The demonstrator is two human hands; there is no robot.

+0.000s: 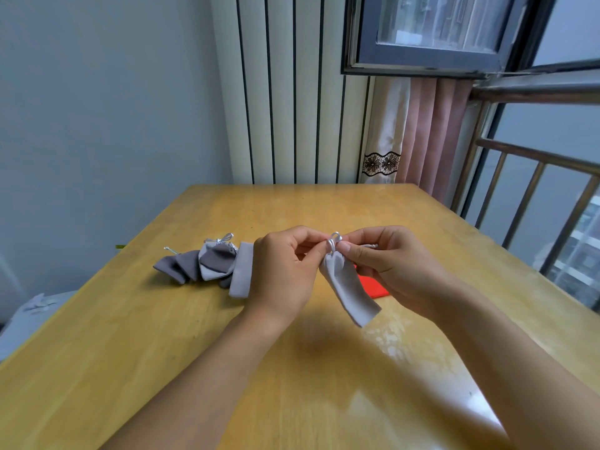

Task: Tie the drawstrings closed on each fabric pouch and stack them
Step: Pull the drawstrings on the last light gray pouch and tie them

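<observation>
Fingers [316,243] of both hands pinch the silvery drawstring loops [333,242] atop a pale grey fabric pouch [349,287], lifted above the yellow wooden tabletop [194,368] for knotting.

No legible text, label, brand, number or sign appears on any surface in this view.
</observation>
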